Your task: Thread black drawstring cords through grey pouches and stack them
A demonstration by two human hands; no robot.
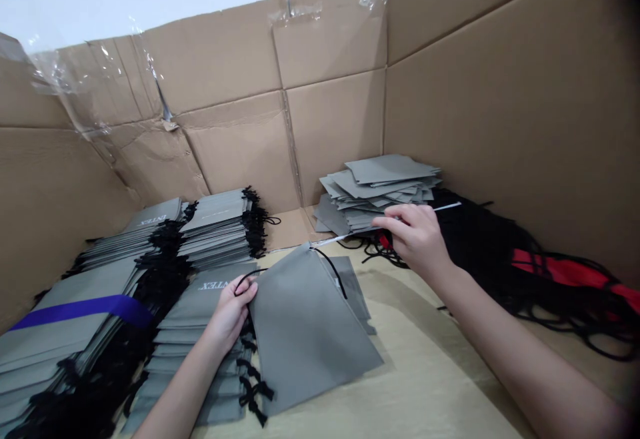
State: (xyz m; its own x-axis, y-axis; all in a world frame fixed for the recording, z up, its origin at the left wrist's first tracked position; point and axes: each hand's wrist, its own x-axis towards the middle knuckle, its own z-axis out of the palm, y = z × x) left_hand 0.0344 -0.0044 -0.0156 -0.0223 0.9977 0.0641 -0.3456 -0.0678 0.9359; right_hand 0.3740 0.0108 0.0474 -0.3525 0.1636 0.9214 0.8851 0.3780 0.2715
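A grey drawstring bag [310,332] hangs tilted in front of me. My left hand [234,309] is closed at its upper left edge, pinching the fabric and a black cord [250,272] that loops there. Between the fingers of my right hand [417,237] is a thin pale rod [447,207], which looks like a threading needle. Its far end runs to the top corner of the bag, where another stretch of black cord [333,269] comes out and curves down over the front. The rod's tip is hidden at the fabric.
Cardboard walls [330,119] enclose the back and sides. Flat grey bags [390,171] are piled at the back right. Stacks of corded bags [215,225] stand on the left, one crossed by a purple band [85,311]. Black cords [485,252] with red strips [540,267] lie along the right.
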